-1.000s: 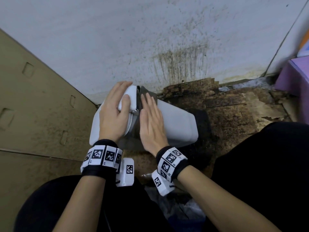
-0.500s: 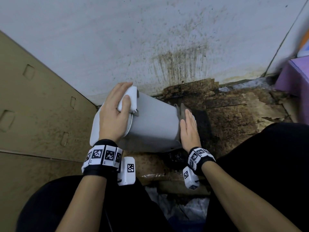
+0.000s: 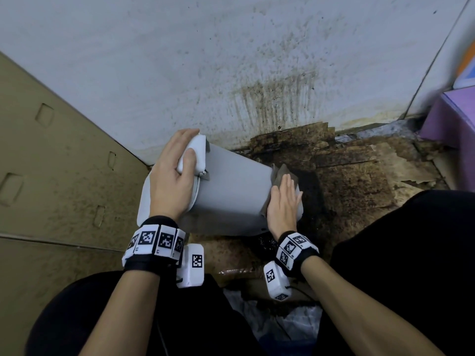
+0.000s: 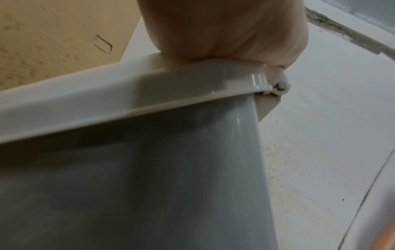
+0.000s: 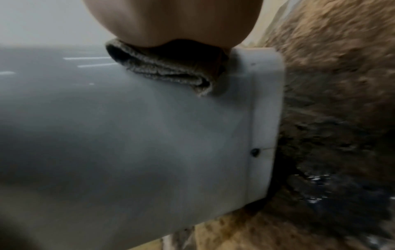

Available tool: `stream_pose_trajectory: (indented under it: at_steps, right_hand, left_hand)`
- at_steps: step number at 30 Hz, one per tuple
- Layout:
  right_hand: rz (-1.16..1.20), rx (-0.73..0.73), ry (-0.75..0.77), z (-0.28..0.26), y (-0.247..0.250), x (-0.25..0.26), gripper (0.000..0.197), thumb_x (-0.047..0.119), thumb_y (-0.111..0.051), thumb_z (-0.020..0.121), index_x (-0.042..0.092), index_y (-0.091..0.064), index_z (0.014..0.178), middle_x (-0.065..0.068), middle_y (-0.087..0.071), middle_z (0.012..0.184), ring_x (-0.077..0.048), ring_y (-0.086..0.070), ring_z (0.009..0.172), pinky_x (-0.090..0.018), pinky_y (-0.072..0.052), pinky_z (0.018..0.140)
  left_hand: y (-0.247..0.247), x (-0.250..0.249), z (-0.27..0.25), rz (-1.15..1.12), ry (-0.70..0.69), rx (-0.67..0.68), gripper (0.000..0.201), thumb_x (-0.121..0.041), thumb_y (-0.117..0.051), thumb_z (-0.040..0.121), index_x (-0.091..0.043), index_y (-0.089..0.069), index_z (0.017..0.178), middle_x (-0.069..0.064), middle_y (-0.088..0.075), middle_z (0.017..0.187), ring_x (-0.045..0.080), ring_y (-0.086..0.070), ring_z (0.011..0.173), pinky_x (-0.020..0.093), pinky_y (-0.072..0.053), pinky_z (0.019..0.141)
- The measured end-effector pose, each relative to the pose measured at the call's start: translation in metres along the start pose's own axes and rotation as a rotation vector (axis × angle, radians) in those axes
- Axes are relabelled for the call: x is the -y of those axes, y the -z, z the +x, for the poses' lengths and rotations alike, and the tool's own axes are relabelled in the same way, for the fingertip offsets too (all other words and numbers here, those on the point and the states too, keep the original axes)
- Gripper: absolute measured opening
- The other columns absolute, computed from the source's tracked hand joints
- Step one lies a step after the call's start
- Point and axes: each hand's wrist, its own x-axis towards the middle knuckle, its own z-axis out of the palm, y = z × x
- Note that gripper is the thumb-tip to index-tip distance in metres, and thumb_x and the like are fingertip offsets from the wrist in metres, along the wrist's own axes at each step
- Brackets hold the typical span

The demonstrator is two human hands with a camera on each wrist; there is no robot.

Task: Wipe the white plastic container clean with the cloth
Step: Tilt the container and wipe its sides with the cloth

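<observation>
The white plastic container (image 3: 231, 186) lies on its side on the floor, rim to the left and base to the right. My left hand (image 3: 172, 176) grips its rim, thumb curled over the white hinged piece there. In the left wrist view, the left hand (image 4: 224, 30) sits on the container's lip (image 4: 149, 94). My right hand (image 3: 284, 201) lies flat with straight fingers and presses a grey-brown cloth (image 3: 281, 173) against the base end. The right wrist view shows the folded cloth (image 5: 162, 71) under the palm (image 5: 171, 20), on the container's wall (image 5: 128, 135) beside the base band.
A stained white wall (image 3: 231, 60) stands just behind the container. A brown cardboard panel (image 3: 51, 176) closes the left side. Dark, wet, stained cardboard (image 3: 359, 181) covers the floor to the right. A purple box (image 3: 452, 124) sits at far right. A plastic bag (image 3: 282, 325) lies between my knees.
My right hand slid the cloth along the container from beside the left hand to the base end, where it has since shifted only slightly. The left hand kept its grip.
</observation>
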Motion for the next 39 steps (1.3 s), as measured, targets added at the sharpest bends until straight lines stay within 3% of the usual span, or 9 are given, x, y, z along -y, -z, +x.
stream_pose_trajectory:
  at_steps: [5,10,16,19,23,28,33,39]
  right_hand:
    - [0.107,0.073,0.19,-0.027,-0.004,0.064,0.065,0.038,-0.007,0.101,0.016,-0.004,0.162,0.004,0.002,0.17,-0.004,0.007,0.155,-0.031,0.018,0.123]
    - [0.225,0.182,0.406,-0.055,-0.01,0.113,0.062,0.038,-0.008,0.103,0.018,-0.003,0.162,0.008,0.005,0.17,0.002,0.012,0.153,-0.026,0.017,0.123]
    - [0.147,0.186,0.524,-0.032,-0.008,0.117,0.059,0.035,-0.013,0.107,0.017,-0.01,0.163,0.006,-0.007,0.17,-0.003,0.001,0.155,-0.031,0.006,0.126]
    - [0.027,0.117,0.578,-0.022,-0.007,0.105,0.057,0.034,-0.019,0.108,0.015,-0.015,0.162,0.002,-0.015,0.169,-0.007,-0.007,0.156,-0.034,0.002,0.127]
    - [0.002,0.092,0.483,-0.004,-0.001,0.075,0.058,0.038,-0.02,0.107,0.017,-0.021,0.161,0.001,-0.023,0.167,-0.01,-0.014,0.154,-0.031,0.004,0.126]
    - [-0.021,0.1,0.259,0.021,0.015,0.021,0.053,0.034,-0.022,0.11,0.016,-0.022,0.16,0.0,-0.023,0.167,-0.012,-0.016,0.153,-0.021,0.004,0.119]
    - [0.003,0.068,0.078,0.034,0.025,-0.019,0.054,0.033,-0.023,0.109,0.016,-0.023,0.16,-0.003,-0.022,0.167,-0.015,-0.015,0.154,-0.036,-0.002,0.126]
    - [0.026,0.111,0.022,0.033,0.023,-0.019,0.055,0.03,-0.02,0.11,0.014,-0.012,0.162,-0.001,-0.009,0.171,-0.01,-0.002,0.156,-0.031,0.009,0.125]
  left_hand:
    - [0.0,-0.001,-0.001,0.022,0.002,0.0,0.041,-0.028,-0.039,0.104,-0.028,-0.062,0.138,-0.014,-0.056,0.147,0.003,-0.048,0.138,0.033,-0.04,0.115]
    - [0.0,0.001,-0.003,0.029,0.003,0.005,0.045,-0.035,-0.038,0.103,-0.026,-0.062,0.14,-0.01,-0.055,0.15,0.006,-0.046,0.143,0.037,-0.038,0.118]
    - [-0.001,0.0,-0.004,0.024,-0.001,0.022,0.043,-0.031,-0.04,0.105,-0.023,-0.061,0.141,-0.008,-0.054,0.151,0.006,-0.045,0.143,0.029,-0.036,0.118]
    - [-0.001,0.002,-0.003,0.008,0.001,0.031,0.045,-0.034,-0.039,0.104,-0.024,-0.061,0.141,-0.008,-0.055,0.151,0.008,-0.045,0.144,0.037,-0.036,0.119]
    - [0.0,0.003,-0.002,-0.005,0.015,0.024,0.044,-0.034,-0.039,0.103,-0.026,-0.062,0.139,-0.011,-0.055,0.149,0.006,-0.046,0.142,0.04,-0.038,0.118]
    - [-0.001,0.001,-0.001,-0.023,0.0,0.026,0.042,-0.029,-0.04,0.103,-0.024,-0.063,0.138,-0.011,-0.057,0.145,0.008,-0.049,0.139,0.038,-0.039,0.117]
    - [-0.002,-0.001,0.0,-0.033,0.008,0.027,0.04,-0.026,-0.041,0.104,-0.025,-0.063,0.138,-0.011,-0.058,0.145,0.008,-0.049,0.139,0.04,-0.04,0.116]
    - [0.0,-0.001,0.0,-0.027,0.021,0.013,0.04,-0.025,-0.041,0.103,-0.025,-0.064,0.136,-0.011,-0.059,0.143,0.008,-0.051,0.137,0.04,-0.041,0.115]
